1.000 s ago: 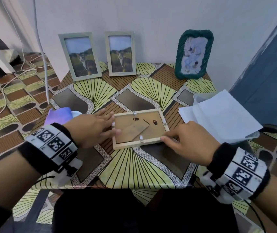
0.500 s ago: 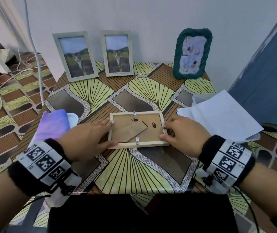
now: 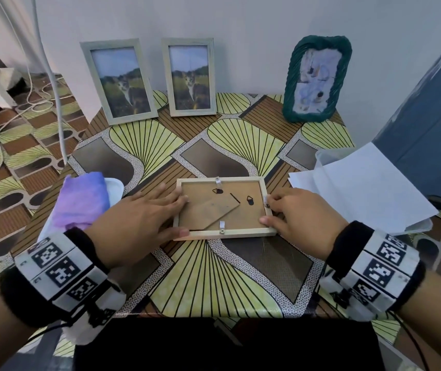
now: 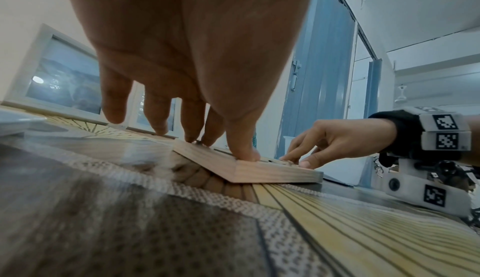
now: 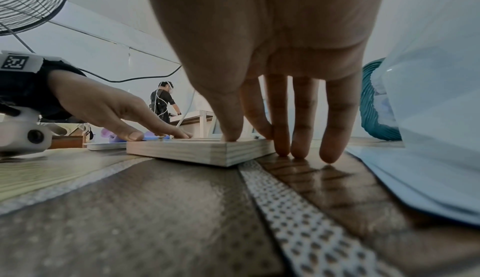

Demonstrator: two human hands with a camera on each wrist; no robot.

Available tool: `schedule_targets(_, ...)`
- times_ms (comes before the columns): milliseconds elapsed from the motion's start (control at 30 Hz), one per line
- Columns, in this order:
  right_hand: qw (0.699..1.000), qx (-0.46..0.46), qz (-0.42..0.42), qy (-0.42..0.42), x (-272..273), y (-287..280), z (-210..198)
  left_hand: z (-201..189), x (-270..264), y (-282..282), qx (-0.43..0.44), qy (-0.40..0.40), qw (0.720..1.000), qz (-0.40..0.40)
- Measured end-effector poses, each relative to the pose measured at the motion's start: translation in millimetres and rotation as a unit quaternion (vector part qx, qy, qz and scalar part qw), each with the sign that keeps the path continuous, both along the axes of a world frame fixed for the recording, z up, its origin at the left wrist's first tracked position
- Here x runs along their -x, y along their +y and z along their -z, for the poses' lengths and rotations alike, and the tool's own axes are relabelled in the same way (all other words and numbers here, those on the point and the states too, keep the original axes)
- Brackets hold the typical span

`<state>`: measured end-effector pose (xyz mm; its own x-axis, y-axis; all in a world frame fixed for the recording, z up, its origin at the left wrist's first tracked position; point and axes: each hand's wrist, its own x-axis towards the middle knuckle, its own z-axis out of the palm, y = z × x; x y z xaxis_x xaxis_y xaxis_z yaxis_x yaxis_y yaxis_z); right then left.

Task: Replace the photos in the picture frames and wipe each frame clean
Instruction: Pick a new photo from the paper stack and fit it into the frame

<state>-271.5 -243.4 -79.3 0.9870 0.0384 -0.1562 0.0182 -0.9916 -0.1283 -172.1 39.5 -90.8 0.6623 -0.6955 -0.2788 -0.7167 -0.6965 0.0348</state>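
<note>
A light wooden picture frame (image 3: 222,207) lies face down in the middle of the table, its brown backboard, folded stand and metal clips facing up. My left hand (image 3: 176,216) rests on its left edge with straight fingers, thumb on the front left corner (image 4: 221,148). My right hand (image 3: 267,210) touches the right edge: the thumb presses the front right corner, the index finger is at the right clip, and the other fingertips (image 5: 298,154) stand on the table (image 5: 182,209). The frame (image 5: 182,151) lies flat. Neither hand holds anything.
Two pale frames with cat photos (image 3: 119,81) (image 3: 188,76) and a green woven frame (image 3: 317,79) lean on the back wall. A purple cloth (image 3: 82,199) lies on a white tray (image 3: 114,188) at the left. White paper sheets (image 3: 361,194) lie at the right.
The frame has been turned from a slight tilt to square with the table's front edge. My right hand moved from the front right corner up along the right edge.
</note>
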Motion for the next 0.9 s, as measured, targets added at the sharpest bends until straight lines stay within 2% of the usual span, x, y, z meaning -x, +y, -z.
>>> schedule_targets(367, 1.0, 0.03, -0.002, 0.006, 0.4, 6.1, 3.4, -1.1, -0.2, -3.2, -0.037, -0.009, 0.999, 0.016)
schedule_targets(500, 0.997, 0.07, -0.037, 0.002, 2.7, 8.4, 9.0, 0.3, -0.5, -6.4, -0.051, -0.022, 0.998, 0.014)
schedule_targets(900, 0.991, 0.119, -0.066, 0.016, 0.2, 11.5, 7.8, -5.1, 1.4, -9.7, -0.075, -0.019, 0.997, 0.008)
